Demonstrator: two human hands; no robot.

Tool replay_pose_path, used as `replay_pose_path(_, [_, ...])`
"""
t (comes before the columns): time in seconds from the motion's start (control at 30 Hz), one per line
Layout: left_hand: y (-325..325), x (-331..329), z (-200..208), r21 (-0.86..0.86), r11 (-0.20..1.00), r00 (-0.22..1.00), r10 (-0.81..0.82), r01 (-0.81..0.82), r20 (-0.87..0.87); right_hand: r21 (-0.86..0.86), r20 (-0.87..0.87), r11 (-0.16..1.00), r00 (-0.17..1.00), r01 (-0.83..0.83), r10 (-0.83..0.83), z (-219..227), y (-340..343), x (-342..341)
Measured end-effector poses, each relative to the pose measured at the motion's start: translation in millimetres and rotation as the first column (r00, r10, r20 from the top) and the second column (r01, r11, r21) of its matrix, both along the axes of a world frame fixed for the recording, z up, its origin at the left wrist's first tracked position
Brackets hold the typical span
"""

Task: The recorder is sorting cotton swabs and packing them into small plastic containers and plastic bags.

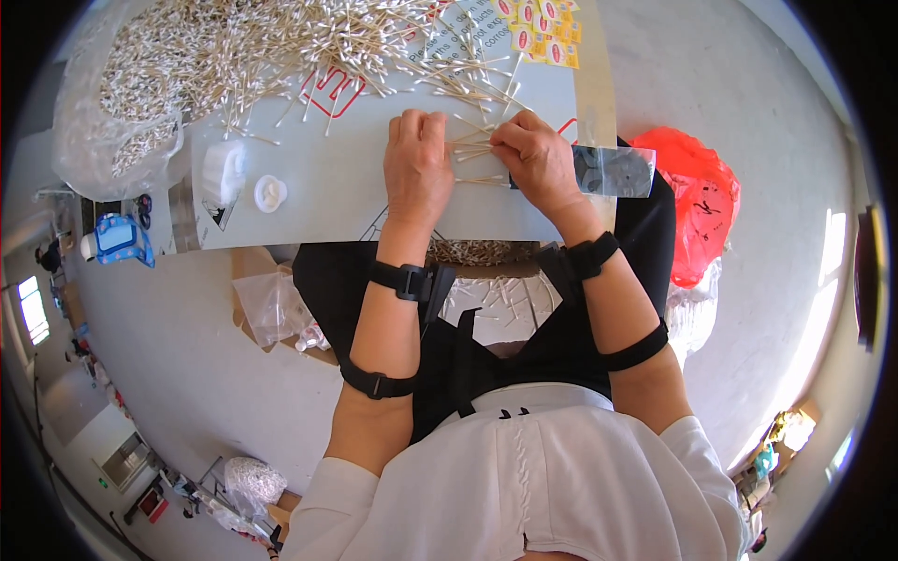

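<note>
Several cotton swabs point(472, 148) lie crosswise between my two hands, over the grey tabletop. My right hand point(541, 164) pinches the right ends of some of them between thumb and fingers. At their left ends is my left hand point(418, 173), its fingers curled down and closed; what they hold is hidden. A few more swabs point(483, 180) lie just below, nearer to me. A clear plastic pouch point(622, 171) sticks out past the table's right side, partly behind my right hand. Beyond my hands spreads a large heap of loose swabs point(346, 37).
A clear bag full of swabs point(140, 154) stands at the left. Near it are a white plastic container point(224, 173), a small round dish point(270, 194) and a blue wipes pack point(122, 239). Yellow labels point(544, 33) lie far right. A red bag point(697, 201) hangs beside the table.
</note>
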State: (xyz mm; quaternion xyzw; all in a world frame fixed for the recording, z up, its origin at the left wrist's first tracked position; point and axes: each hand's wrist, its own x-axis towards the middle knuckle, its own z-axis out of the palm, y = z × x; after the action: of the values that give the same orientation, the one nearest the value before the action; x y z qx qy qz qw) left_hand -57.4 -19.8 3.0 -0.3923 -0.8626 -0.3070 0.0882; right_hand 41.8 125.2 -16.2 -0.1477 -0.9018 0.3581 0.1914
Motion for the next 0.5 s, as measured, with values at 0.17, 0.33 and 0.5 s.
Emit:
replay_pose_path(0.17, [10.4, -0.9, 4.5, -0.024, 0.995, 0.993, -0.099, 0.098, -0.059, 0.018, 0.005, 0.995, 0.996, -0.094, 0.094, 1.9, 11.4, -3.6])
replay_pose_path(0.33, [3.2, -5.7, -5.4, -0.056, 0.985, 0.985, -0.164, 0.166, 0.046, -0.029, -0.053, 0.994, 0.993, -0.108, 0.107, 3.2, 10.7, -2.3])
replay_pose_path(0.5, [2.9, -7.1, -4.1, 0.010, 0.968, 0.961, -0.251, 0.251, 0.115, -0.074, -0.004, 0.994, 0.997, -0.077, 0.077, 6.2, 9.1, -4.2])
